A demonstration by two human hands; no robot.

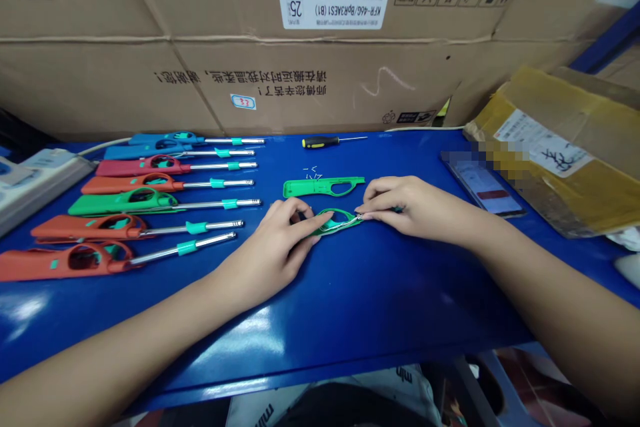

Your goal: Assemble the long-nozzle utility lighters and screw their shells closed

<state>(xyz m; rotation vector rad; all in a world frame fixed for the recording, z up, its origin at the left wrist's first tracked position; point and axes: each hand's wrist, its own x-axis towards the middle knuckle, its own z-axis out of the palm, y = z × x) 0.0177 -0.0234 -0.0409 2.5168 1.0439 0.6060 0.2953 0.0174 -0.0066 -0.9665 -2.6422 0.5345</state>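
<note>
My left hand is closed around the handle end of a green lighter half-shell, its thumb pressing on the inside near the teal trigger. Pale thin wires run along this shell to its narrow right end. There the fingertips of my right hand pinch together on a small part that they largely hide. A dark bit shows beneath those fingers. Just beyond, the matching green half-shell lies open side up, with several small metal screws or pins behind it.
On the left lie several long-nosed lighters in red, orange, green and blue, beside a white power strip. A black-and-yellow screwdriver is at the back. Rightward are a phone and a taped carton. Cardboard walls the rear.
</note>
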